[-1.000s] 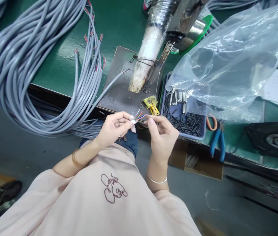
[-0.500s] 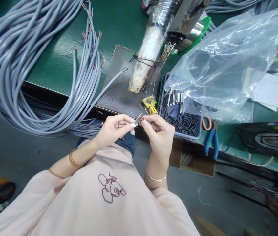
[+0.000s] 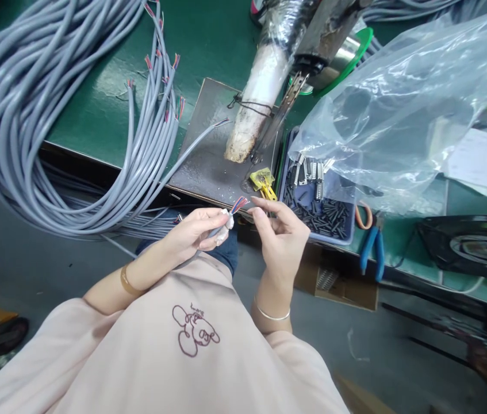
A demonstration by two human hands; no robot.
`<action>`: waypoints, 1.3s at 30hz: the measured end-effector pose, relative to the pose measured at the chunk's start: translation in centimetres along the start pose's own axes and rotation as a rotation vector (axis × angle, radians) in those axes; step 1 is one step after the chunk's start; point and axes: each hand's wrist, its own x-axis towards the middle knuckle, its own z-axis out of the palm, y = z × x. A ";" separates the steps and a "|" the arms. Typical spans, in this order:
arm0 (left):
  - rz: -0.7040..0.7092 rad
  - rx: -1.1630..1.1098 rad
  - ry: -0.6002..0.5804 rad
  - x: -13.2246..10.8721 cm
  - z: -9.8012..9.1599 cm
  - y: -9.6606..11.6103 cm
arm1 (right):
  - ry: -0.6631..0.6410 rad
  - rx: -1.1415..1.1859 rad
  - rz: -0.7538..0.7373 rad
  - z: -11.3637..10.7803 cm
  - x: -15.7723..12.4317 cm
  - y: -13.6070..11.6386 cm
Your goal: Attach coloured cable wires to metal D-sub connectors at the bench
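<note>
The work in hand is the stripped end of one grey cable (image 3: 209,237), held just off the front edge of the worktop (image 3: 96,123), above the person's lap. The left hand (image 3: 198,233) is clenched round the cable close to its tip, thumb on top, fingers curled beneath, and the coloured wires (image 3: 238,203) fan out past the fingertips, pointing up and to the right toward the dark metal plate (image 3: 215,152).

The right hand (image 3: 282,236) sits just beside that fan, palm turned inward, thumb and forefinger drawn close together right at the wire tips. I can't tell whether they pinch one strand or merely hover against it; the strands are too fine to make out. The other fingers are relaxed and spread.

To my eye this is the sorting step: separating the wires. The next move calls for a fine pinch on one strand while the left hand keeps the jacket from twisting.

Both wrists are bent in toward each other, forearms rising from the lap, a bangle on each. Beyond them on the worktop lie the blue tray (image 3: 351,233) of small dark parts, a yellow clip (image 3: 263,181), the blue-handled cutters (image 3: 370,247), a big clear bag (image 3: 398,103), and the great coil of grey cables (image 3: 31,115) draped over the edge.
</note>
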 end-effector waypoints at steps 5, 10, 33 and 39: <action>-0.019 -0.038 -0.074 -0.2 -0.2 0.1 | -0.059 0.024 0.028 0.1 0.0 -0.2; -0.030 -0.043 -0.071 -0.3 -0.2 -0.1 | -0.056 0.066 0.056 0.2 0.0 -0.2; 0.064 0.067 0.012 -0.2 0.0 -0.2 | -0.162 0.094 0.054 0.1 -0.2 -0.6; 0.078 0.094 0.034 -0.2 0.0 -0.4 | -0.181 0.162 0.105 0.5 -0.4 -0.3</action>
